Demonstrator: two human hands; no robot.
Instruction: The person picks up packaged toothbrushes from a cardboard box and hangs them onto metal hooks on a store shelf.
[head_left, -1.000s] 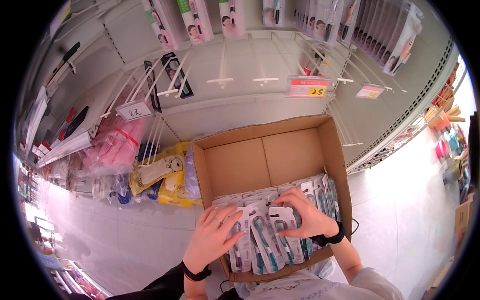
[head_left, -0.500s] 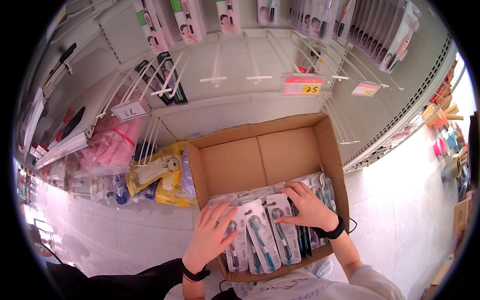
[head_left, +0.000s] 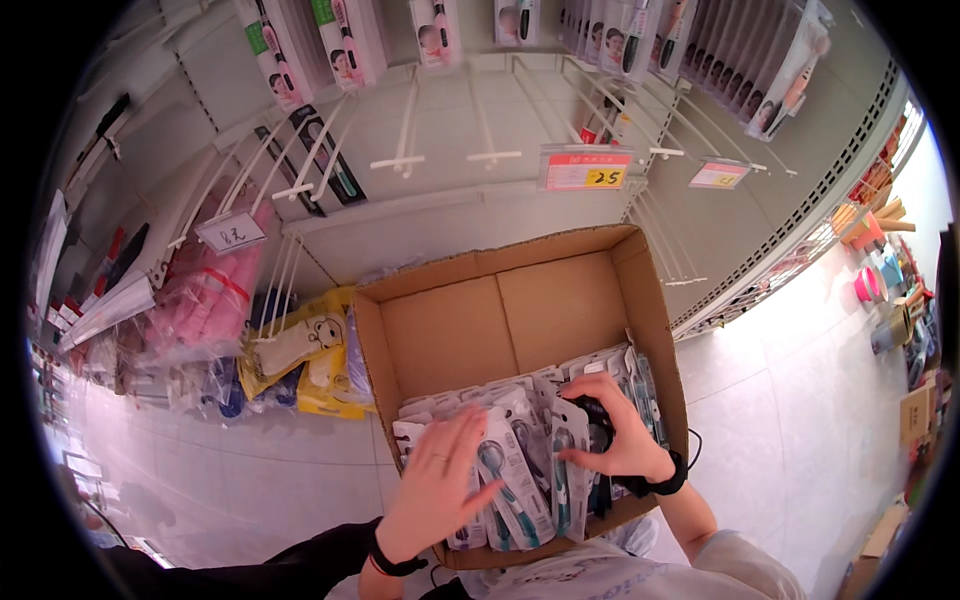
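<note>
Two hands in my cardboard box (head_left: 455, 335) | left hand (head_left: 440, 485) flat, fingers spread on toothbrush packs (head_left: 520, 470) at 6 o'clock | right hand (head_left: 615, 435) fingers curled, pinching one pack

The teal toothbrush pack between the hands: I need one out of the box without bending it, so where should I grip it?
Probably grip the toothbrush pack by its upper card edge, coming from above: packs lean overlapped in the cardboard box, leaving only top edges free.
</note>
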